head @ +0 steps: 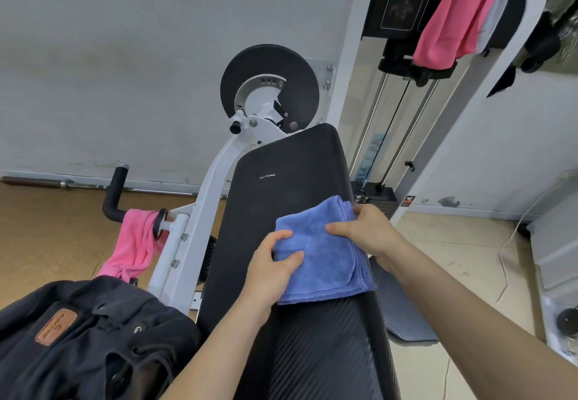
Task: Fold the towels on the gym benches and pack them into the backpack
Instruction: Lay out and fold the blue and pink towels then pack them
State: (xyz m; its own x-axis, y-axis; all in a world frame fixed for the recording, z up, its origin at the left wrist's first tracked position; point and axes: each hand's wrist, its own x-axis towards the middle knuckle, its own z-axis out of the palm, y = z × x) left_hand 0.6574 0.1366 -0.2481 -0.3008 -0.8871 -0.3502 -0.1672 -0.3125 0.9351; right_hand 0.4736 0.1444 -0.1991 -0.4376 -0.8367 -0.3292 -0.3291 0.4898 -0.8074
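A pale grey wall and a tan floor back a white-framed exercise machine with a long black padded table. A dark navy canvas backpack sits lower left, and a pink cloth towel drapes over the machine's handle. A folded blue microfibre towel lies on the table. The left hand has its fingers gripping the towel's left edge, and the right hand grips the right edge.

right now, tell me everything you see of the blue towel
The blue towel looks like plush microfibre, folded into a thick square with stacked layers showing along its right side. It lies on the black bench pad, overhanging its right edge. The left hand grips its left edge; the right hand holds its right side.
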